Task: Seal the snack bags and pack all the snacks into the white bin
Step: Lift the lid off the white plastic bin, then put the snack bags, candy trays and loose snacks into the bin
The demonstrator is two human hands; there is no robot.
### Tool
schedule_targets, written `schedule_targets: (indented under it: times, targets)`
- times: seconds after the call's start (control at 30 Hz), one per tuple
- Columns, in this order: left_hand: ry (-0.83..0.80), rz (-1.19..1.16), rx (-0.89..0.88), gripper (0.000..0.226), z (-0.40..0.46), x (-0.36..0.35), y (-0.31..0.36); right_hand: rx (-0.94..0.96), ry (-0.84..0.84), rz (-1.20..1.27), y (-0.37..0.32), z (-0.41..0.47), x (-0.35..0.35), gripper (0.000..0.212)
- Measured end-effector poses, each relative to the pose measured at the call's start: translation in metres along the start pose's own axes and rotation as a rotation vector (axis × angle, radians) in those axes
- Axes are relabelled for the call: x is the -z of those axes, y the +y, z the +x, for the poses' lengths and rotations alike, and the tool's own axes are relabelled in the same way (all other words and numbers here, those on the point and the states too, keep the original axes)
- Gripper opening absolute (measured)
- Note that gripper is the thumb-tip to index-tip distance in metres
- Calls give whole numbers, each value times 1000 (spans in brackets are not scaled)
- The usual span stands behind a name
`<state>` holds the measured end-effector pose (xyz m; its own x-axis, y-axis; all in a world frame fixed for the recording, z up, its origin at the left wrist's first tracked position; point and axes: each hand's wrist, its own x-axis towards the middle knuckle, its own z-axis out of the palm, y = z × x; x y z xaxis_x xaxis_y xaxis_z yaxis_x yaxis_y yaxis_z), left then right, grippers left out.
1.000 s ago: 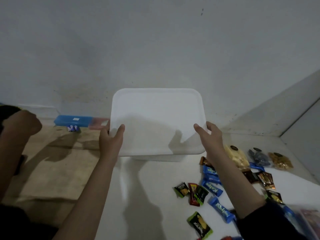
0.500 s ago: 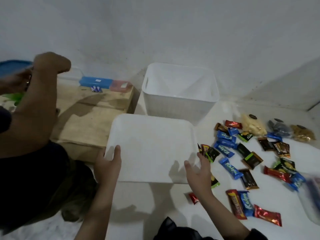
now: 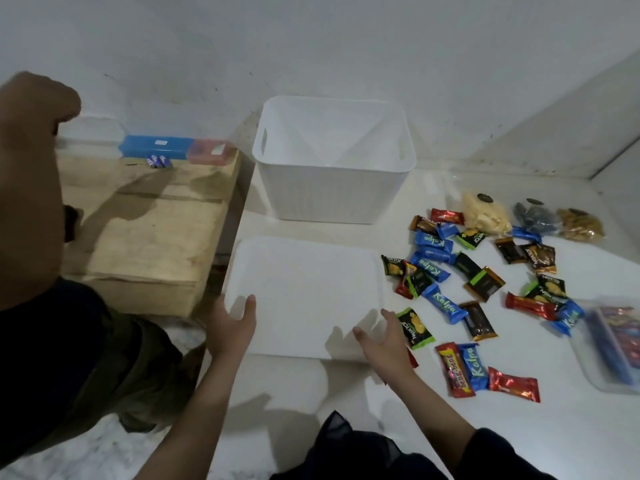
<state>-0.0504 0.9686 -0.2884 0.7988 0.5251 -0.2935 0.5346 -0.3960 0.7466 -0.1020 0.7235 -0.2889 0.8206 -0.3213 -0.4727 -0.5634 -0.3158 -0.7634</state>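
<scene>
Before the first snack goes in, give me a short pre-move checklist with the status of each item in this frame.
1. White bin uncovered: ok, the lid lies flat in front of it.
2. Bin holds nothing yet: ok, inside looks bare.
3. Left hand free: not ok, fingers touch the lid's near left edge.
4. Right hand free: ok, open, holding nothing.
5. Three clear snack bags sealed: cannot tell.
6. Wrapped snacks within reach: ok, scattered right of the lid.
</scene>
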Motion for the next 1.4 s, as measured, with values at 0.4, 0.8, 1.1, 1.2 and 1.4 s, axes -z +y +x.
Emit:
schedule_targets:
  times: [0.4,0.8,1.1,1.2,1.4]
  targets:
    - [-26,330,-90,82,-14,-61,18,-15,35,19,11,19,36,69]
    - [-176,137,-273,71,-60,-157,132,16,200,242,2,72,161,51]
    - [-304,60,-368,67,-116,-297,250,4,393,184,21,180,338,49]
    - [-331,51,-379,62,-125,-342,284,-1,449,173,24,224,389,50]
    - [-381,166,-347,75,-119,-414,329,-4,601,62,30,306,448,28]
